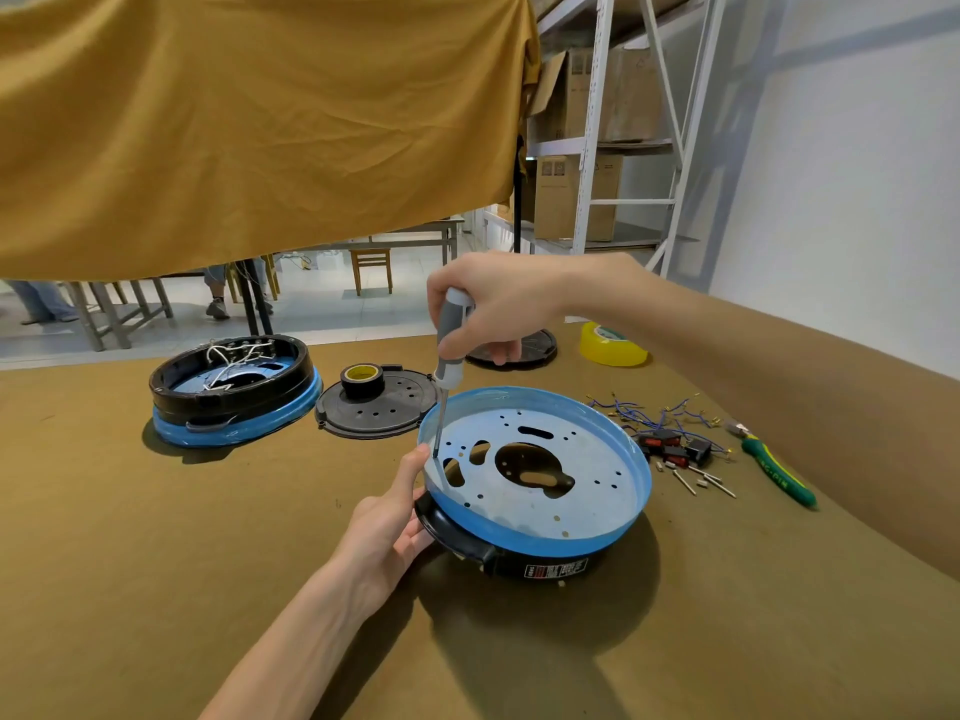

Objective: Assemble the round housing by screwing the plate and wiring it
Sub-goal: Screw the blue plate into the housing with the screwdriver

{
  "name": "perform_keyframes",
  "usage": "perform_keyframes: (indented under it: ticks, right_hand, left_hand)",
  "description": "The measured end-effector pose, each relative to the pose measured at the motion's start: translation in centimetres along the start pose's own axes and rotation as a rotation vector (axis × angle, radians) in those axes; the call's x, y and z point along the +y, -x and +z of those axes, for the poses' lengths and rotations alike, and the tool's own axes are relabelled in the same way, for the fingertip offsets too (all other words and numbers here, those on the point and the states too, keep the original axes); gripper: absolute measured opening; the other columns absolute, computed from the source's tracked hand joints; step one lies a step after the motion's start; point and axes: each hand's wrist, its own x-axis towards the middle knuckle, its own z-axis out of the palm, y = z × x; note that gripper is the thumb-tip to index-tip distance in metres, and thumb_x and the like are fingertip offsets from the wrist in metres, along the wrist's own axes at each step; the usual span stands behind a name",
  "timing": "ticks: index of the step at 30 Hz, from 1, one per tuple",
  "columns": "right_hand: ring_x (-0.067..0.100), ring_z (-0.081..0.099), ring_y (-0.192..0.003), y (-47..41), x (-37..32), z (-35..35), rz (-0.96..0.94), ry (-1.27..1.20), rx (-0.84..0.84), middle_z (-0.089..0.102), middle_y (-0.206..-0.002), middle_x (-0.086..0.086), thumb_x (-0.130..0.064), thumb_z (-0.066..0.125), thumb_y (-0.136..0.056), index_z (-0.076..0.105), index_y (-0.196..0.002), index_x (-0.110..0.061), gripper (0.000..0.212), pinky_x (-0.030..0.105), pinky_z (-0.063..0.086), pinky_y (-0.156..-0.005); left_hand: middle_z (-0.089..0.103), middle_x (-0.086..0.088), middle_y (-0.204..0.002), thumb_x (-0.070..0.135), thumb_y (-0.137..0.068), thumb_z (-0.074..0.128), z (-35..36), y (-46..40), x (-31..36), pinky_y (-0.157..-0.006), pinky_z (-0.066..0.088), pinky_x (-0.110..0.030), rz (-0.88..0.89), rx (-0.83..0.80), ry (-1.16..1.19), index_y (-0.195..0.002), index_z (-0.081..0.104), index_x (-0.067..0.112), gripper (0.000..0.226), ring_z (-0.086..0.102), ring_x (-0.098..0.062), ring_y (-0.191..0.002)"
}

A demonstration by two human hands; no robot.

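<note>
Right hand (488, 309) curls around a grey-handled screwdriver (451, 350), held nearly upright with its tip down on the perforated metal plate (550, 472) inside the round blue-rimmed housing (535, 537). Left hand (392, 527) grips the housing's left edge, thumb over the rim. Housing sits mid-table on brown cloth (156, 537), loose blue wires (649, 415) just beyond.

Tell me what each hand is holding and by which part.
Right hand grips the screwdriver by its grey handle. Left hand holds the round housing at its left rim.
</note>
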Motion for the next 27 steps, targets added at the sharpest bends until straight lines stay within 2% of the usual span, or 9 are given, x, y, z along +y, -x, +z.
perform_keyframes:
  ticks: [5, 7, 10, 11, 13, 16, 21, 24, 27]
  right_hand:
    - [0.017, 0.067, -0.047, -0.18, 0.47, 0.47, 0.036, 0.11, 0.06, 0.072, -0.062, 0.007, -0.036, 0.071, -0.094, 0.06, -0.093, -0.013, 0.025, 0.024, 0.053, -0.047]
    - [0.017, 0.067, -0.047, -0.17, 0.7, 0.57, 0.05, 0.11, 0.067, 0.072, -0.061, 0.006, -0.038, 0.071, -0.094, 0.06, -0.096, -0.013, 0.027, 0.024, 0.053, -0.047]
    - [0.013, 0.069, -0.05, 0.03, 0.7, 0.03, 0.063, 0.035, -0.015, 0.071, -0.074, 0.004, -0.028, 0.078, -0.09, 0.055, -0.112, -0.017, 0.034, 0.023, 0.054, -0.048]
    - [0.014, 0.069, -0.051, 0.05, 0.68, -0.19, 0.057, 0.024, -0.045, 0.071, -0.075, 0.004, -0.024, 0.079, -0.088, 0.054, -0.112, -0.017, 0.035, 0.023, 0.054, -0.049]
    - [0.016, 0.069, -0.05, -0.03, 0.6, -0.31, 0.037, 0.05, -0.056, 0.071, -0.064, 0.002, -0.022, 0.08, -0.088, 0.057, -0.107, -0.014, 0.03, 0.023, 0.054, -0.047]
    - [0.017, 0.068, -0.047, -0.34, 0.47, 0.15, 0.033, 0.115, -0.004, 0.069, -0.058, 0.002, -0.03, 0.078, -0.09, 0.061, -0.103, -0.009, 0.03, 0.023, 0.053, -0.045]
    - [0.01, 0.067, -0.048, -0.3, 0.66, 0.0, 0.01, 0.054, -0.024, 0.068, -0.054, -0.008, -0.023, 0.084, -0.085, 0.062, -0.1, -0.015, 0.028, 0.019, 0.052, -0.048]
    - [0.014, 0.07, -0.049, -0.17, 0.62, 0.26, -0.036, 0.051, -0.012, 0.069, -0.055, -0.011, -0.022, 0.085, -0.084, 0.063, -0.096, -0.014, 0.026, 0.021, 0.054, -0.047]
    - [0.019, 0.071, -0.05, -0.32, 0.42, 0.58, -0.052, 0.065, -0.006, 0.071, -0.058, -0.006, -0.024, 0.085, -0.084, 0.063, -0.094, -0.012, 0.026, 0.025, 0.056, -0.047]
  left_hand:
    - [0.076, -0.014, -0.112, 0.055, -0.081, 0.076, 0.04, 0.33, 0.14, -0.088, 0.061, -0.043, -0.007, 0.013, -0.015, -0.117, 0.062, 0.001, 0.066, 0.072, -0.029, -0.106]
    - [0.075, -0.014, -0.112, 0.055, -0.083, 0.075, 0.16, 0.51, 0.26, -0.083, 0.061, -0.041, -0.011, 0.026, -0.015, -0.115, 0.061, 0.001, 0.065, 0.071, -0.029, -0.106]
    - [0.075, -0.014, -0.112, 0.055, -0.082, 0.075, 0.26, 0.6, 0.31, -0.088, 0.061, -0.043, -0.01, 0.031, -0.014, -0.111, 0.061, 0.002, 0.061, 0.071, -0.029, -0.107]
    - [0.075, -0.014, -0.112, 0.055, -0.082, 0.075, 0.27, 0.57, 0.32, -0.09, 0.06, -0.044, -0.009, 0.03, -0.016, -0.111, 0.061, 0.002, 0.061, 0.071, -0.029, -0.107]
    - [0.074, -0.015, -0.115, 0.055, -0.082, 0.075, 0.27, 0.52, 0.32, -0.093, 0.059, -0.045, -0.008, 0.03, -0.017, -0.114, 0.06, 0.001, 0.064, 0.07, -0.03, -0.109]
    - [0.074, -0.015, -0.116, 0.054, -0.082, 0.076, 0.21, 0.46, 0.29, -0.094, 0.059, -0.045, -0.004, 0.026, -0.011, -0.114, 0.06, 0.002, 0.064, 0.069, -0.03, -0.11]
    - [0.076, -0.014, -0.112, 0.058, -0.078, 0.076, 0.03, -0.03, 0.06, -0.099, 0.057, -0.046, -0.005, 0.017, -0.033, -0.115, 0.063, 0.003, 0.068, 0.069, -0.031, -0.112]
    - [0.078, -0.013, -0.105, 0.058, -0.078, 0.076, -0.04, -0.21, -0.03, -0.094, 0.059, -0.045, 0.012, 0.022, -0.038, -0.11, 0.066, 0.003, 0.065, 0.07, -0.03, -0.109]
    - [0.079, -0.012, -0.102, 0.059, -0.079, 0.075, -0.07, -0.22, -0.04, -0.084, 0.062, -0.04, 0.013, 0.02, -0.033, -0.11, 0.067, 0.003, 0.065, 0.071, -0.029, -0.107]
